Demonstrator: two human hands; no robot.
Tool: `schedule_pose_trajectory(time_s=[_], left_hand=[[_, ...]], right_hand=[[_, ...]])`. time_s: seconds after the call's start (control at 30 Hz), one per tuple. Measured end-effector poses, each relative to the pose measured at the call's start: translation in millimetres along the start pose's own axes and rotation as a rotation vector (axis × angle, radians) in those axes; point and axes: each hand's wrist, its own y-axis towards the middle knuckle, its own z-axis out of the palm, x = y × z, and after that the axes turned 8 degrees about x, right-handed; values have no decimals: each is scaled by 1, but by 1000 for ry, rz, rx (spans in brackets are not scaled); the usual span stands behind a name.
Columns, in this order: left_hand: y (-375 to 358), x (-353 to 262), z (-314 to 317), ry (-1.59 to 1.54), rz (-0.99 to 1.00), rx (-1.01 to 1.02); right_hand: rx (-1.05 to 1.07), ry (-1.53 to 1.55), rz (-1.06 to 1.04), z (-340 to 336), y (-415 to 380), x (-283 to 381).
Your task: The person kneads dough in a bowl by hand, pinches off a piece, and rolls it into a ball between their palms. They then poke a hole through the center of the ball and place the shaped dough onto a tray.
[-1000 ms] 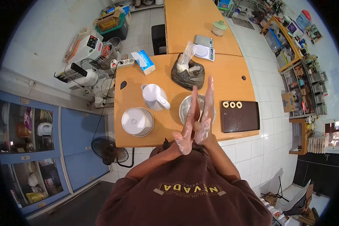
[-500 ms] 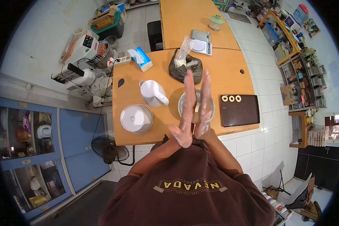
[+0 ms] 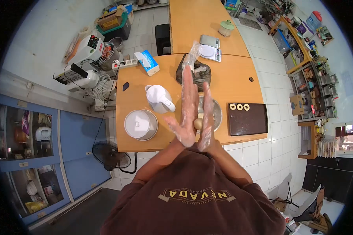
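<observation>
My left hand [image 3: 188, 113] and my right hand [image 3: 206, 117], both in clear plastic gloves, are raised upright, palms facing each other, fingers stretched straight. Low between the palms sits a small round dough ball [image 3: 198, 124], partly covered by them. Behind and below my hands stands a metal bowl [image 3: 218, 113] with pale contents, mostly hidden. On the right, three dough rings [image 3: 239, 107] lie in a row along the far edge of a dark baking tray [image 3: 248, 123]. A black plastic bag [image 3: 203, 77] with clear plastic rising from it stands beyond my fingertips.
Left of my hands are a white pitcher [image 3: 157, 94] and a round white lidded container [image 3: 139, 124]. Farther back are a tissue pack [image 3: 149, 64], a white kitchen scale [image 3: 211, 53], a grey scale [image 3: 210, 40] and a green-lidded jar [image 3: 226, 28]. A fan [image 3: 110, 155] stands beside the table's left.
My hands have tilted and shifted slightly left, their lower palms opening apart. The dough ball now shows between them. The view has shifted a little.
</observation>
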Motion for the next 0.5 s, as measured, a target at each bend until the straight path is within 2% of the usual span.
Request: schedule_pose_trajectory(time_s=[0.13, 0.17, 0.2, 0.27, 0.37, 0.43, 0.5], left_hand=[[-14, 34, -31, 355, -53, 142], [-16, 38, -32, 367, 58, 202], [-16, 39, -32, 373, 170, 261], [-18, 37, -30, 408, 251, 307], [-9, 20, -21, 274, 168, 186], [-10, 27, -31, 331, 99, 157], [-17, 36, -39, 424, 1, 165]], right_hand=[[37, -144, -124, 3, 7, 12], [-23, -204, -129, 0, 17, 23], [-60, -81, -55, 1, 23, 27], [-164, 179, 74, 4, 33, 36], [16, 6, -38, -3, 3, -9], [97, -11, -88, 2, 0, -5], [59, 35, -58, 3, 3, 10]])
